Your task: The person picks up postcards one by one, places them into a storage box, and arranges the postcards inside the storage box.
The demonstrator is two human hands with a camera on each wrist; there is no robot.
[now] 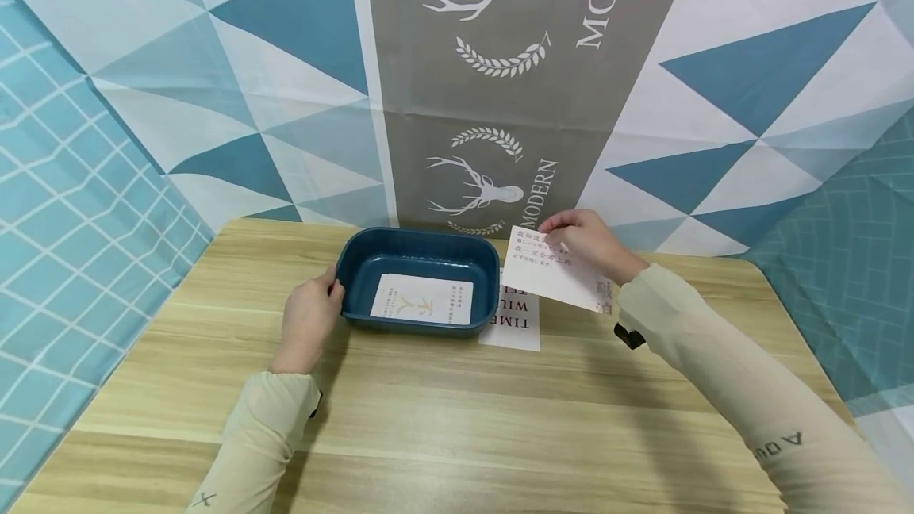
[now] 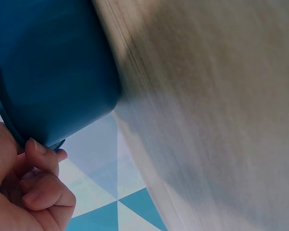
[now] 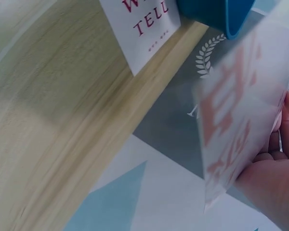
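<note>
A dark blue rectangular basin (image 1: 421, 242) stands on the table, with white printed cards (image 1: 421, 299) lying in it. My left hand (image 1: 312, 316) grips its left rim; in the left wrist view the thumb and curled fingers (image 2: 48, 192) pinch the edge of the basin (image 2: 58, 72). My right hand (image 1: 581, 240) pinches a white card (image 1: 550, 270) with printed characters by its upper edge, raised right of the basin. Under it, a card with red letters (image 1: 516, 329) lies on the table against the basin's right side. In the right wrist view the held card (image 3: 241, 115) hides part of the fingers.
The wooden table (image 1: 443, 419) ends at a hanging cloth (image 1: 493, 117) with deer and triangle prints at the back. Blue tile-patterned cloth (image 1: 57, 260) hangs at the left, and a darker one (image 1: 842, 260) at the right.
</note>
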